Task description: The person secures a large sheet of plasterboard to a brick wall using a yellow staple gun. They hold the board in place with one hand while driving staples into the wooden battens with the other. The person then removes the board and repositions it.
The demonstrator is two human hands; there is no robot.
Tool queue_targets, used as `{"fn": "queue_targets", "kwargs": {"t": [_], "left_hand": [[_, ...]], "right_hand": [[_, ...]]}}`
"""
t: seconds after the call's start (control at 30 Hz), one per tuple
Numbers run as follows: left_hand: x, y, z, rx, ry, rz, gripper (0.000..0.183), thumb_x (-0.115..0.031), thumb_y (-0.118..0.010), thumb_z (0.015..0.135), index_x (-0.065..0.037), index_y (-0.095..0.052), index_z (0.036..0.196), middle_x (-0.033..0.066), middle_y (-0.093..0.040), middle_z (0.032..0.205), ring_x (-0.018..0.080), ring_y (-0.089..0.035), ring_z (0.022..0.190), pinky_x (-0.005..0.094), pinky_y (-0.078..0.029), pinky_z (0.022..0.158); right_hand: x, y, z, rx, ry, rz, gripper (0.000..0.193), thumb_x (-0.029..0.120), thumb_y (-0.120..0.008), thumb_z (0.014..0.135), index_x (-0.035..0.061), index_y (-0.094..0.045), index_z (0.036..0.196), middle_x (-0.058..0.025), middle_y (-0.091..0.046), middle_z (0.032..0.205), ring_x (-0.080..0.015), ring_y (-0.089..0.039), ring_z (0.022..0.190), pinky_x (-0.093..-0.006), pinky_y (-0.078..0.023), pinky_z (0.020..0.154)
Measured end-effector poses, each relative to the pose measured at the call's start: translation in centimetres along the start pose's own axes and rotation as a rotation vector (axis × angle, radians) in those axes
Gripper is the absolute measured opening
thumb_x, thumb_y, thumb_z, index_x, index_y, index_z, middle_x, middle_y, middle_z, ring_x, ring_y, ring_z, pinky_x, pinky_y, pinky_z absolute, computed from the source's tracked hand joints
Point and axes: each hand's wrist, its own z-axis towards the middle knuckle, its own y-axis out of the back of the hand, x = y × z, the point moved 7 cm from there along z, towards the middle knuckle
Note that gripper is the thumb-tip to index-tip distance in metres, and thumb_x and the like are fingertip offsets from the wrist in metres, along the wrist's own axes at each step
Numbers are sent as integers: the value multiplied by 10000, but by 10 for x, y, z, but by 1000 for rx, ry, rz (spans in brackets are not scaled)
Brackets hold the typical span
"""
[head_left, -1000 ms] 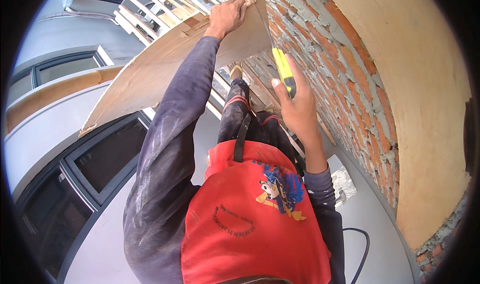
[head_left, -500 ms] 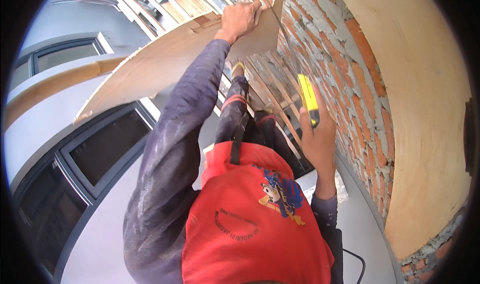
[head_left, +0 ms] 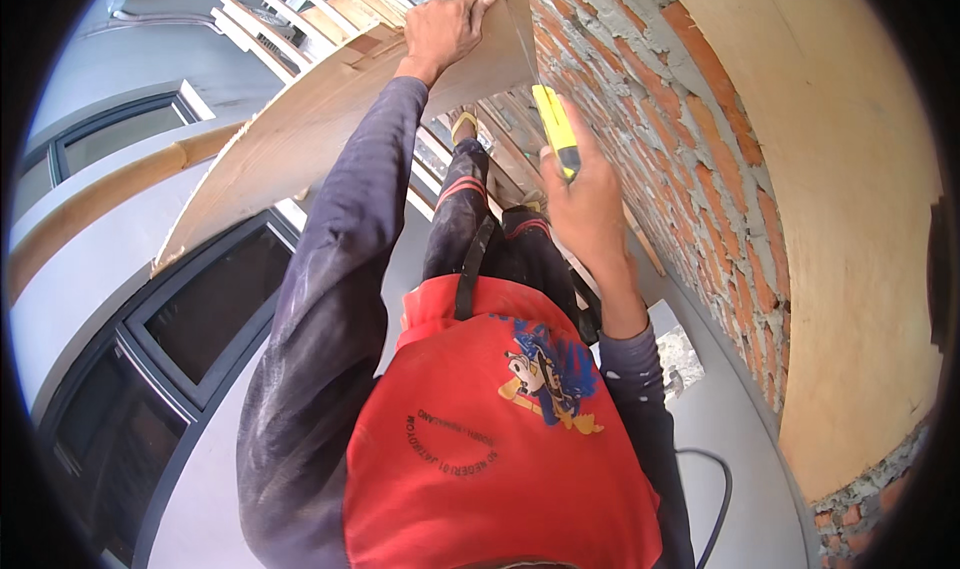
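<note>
A large plywood board (head_left: 300, 149) with a splintered edge stretches out ahead of me. My left hand (head_left: 443, 35) is clamped over its upper edge, close to the far right end. In my right hand (head_left: 592, 194) is a handsaw (head_left: 550, 119) with a yellow and black handle. Its thin blade runs up from the handle to the board's right end, seen nearly edge-on. A narrow strip of wood (head_left: 518, 9) sticks up there beside the blade. I cannot tell how deep the teeth sit in the wood.
A rough brick wall (head_left: 690, 169) rises close on my right, with a pale wooden panel (head_left: 830, 219) beside it. Wooden slats (head_left: 290, 29) lie beyond the board. Dark-framed windows (head_left: 210, 309) are on the left. A black cable (head_left: 722, 499) hangs at lower right.
My right hand and the saw have moved up and to the left, nearer the board. My left hand keeps its grip, shifted slightly left in view with the board.
</note>
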Motion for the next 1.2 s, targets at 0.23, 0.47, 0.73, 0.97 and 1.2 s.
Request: {"fn": "queue_targets", "kwargs": {"t": [0.23,0.47,0.73,0.97,1.2], "left_hand": [[-3,16,-6,-33,-8,-37,348,-417,-474,914,-123,-610,788,133,-622,624,352,-612,568,455,-456,488],[19,3,6,7,33,-11,360,-439,-498,892,-117,-625,795,136,-604,590,347,-599,543,448,-448,481],[9,2,-2,-16,31,-97,358,-449,-509,888,-122,-643,829,110,-600,554,325,-602,522,429,-444,472],[16,3,3,11,80,-44,406,-484,-479,888,-102,-615,870,152,-605,567,348,-610,529,454,-457,467],[27,4,16,-65,18,-31,342,-373,-491,892,-59,-619,939,194,-606,616,377,-600,563,475,-454,497]], "right_hand": [[6,25,-46,-67,264,4,533,104,-535,854,19,-367,1353,-278,-580,1089,-434,-569,977,-441,-469,791],[13,1,-16,-4,141,72,512,130,-516,884,28,-360,1360,-258,-487,1271,-415,-523,1106,-449,-435,898],[0,-13,10,37,16,52,531,139,-528,885,57,-344,1376,-242,-518,1245,-415,-514,1116,-450,-435,891],[-4,22,-53,32,120,-36,513,163,-513,898,56,-348,1372,-224,-521,1250,-421,-533,1084,-447,-450,847],[13,25,-71,25,58,71,532,104,-521,877,39,-341,1373,-238,-549,1209,-395,-554,1091,-437,-450,898]]}}
